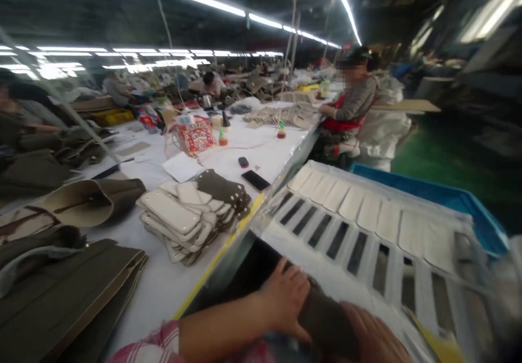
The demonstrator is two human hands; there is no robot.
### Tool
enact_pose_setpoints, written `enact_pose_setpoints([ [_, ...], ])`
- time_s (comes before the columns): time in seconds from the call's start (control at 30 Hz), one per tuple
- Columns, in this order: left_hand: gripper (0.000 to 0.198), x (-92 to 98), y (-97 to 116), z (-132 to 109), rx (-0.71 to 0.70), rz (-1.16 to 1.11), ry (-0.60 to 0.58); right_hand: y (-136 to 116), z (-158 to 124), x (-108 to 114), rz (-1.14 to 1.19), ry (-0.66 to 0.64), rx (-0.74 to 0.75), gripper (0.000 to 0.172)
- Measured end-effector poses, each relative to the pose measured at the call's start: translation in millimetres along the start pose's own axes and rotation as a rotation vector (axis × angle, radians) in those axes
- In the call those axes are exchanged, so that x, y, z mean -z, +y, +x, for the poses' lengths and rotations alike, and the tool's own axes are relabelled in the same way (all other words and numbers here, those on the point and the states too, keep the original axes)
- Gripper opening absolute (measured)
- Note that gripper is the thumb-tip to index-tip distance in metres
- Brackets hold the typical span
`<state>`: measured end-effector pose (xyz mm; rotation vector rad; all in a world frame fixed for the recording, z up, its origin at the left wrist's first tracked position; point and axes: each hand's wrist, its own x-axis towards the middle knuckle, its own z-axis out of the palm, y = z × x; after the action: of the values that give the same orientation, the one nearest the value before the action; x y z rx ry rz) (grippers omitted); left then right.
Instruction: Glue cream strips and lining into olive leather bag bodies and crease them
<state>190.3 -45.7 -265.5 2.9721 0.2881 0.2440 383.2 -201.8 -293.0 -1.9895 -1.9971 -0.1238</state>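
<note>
My left hand point(285, 298) lies at the bottom centre, fingers stretched over a dark olive fabric piece point(326, 322). My right hand point(375, 336) sits at the bottom edge, partly blurred, resting on the same dark piece; its fingers are cut off by the frame. Both hands are just below a white slatted rack point(367, 243) that carries a row of cream pad pieces point(359, 202). A blue bin point(448, 200) stands behind the rack.
On the white table point(163, 281) to the left lie stacks of cream and olive cut pieces point(191, 216), olive fabric panels point(61, 292), a black phone point(255, 180), bottles and a printed bag point(193, 135). Another worker point(350, 113) stands at the table's far right; others sit further back.
</note>
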Motion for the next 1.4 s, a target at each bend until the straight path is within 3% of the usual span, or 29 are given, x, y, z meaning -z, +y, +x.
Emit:
enact_pose_setpoints([
  [0.1,0.083,-3.0,-7.0,-1.5,0.047,-0.12,-0.007,-9.7,-2.9,0.4,0.062,-0.167,-0.047,0.07],
  [0.27,0.076,-13.2,-9.3,5.6,0.094,-0.223,-0.017,-31.2,34.3,4.2,0.122,-0.314,-0.089,0.08],
  [0.37,0.074,-11.3,-8.1,5.3,0.096,-0.213,-0.027,-39.8,45.3,1.1,0.142,-0.325,-0.061,0.081],
  [0.73,0.079,-6.1,-19.5,-0.8,0.147,-0.236,-0.105,-30.7,35.2,-3.4,0.11,-0.244,-0.1,0.077],
  [1.07,0.085,-7.8,-16.2,5.8,0.162,-0.228,-0.123,9.5,-10.4,4.4,0.044,-0.227,-0.092,0.083],
  [1.23,0.089,-10.1,-15.3,2.4,0.153,-0.243,-0.102,8.8,-13.5,12.3,0.094,-0.221,-0.061,0.089],
  [1.3,0.095,-4.1,-14.5,-1.2,0.152,-0.222,-0.145,5.9,-13.1,17.0,0.11,-0.229,-0.05,0.091],
  [1.4,0.116,8.5,-6.3,-1.1,0.145,-0.117,-0.212,3.4,-5.8,24.3,0.117,-0.241,-0.144,0.075],
])
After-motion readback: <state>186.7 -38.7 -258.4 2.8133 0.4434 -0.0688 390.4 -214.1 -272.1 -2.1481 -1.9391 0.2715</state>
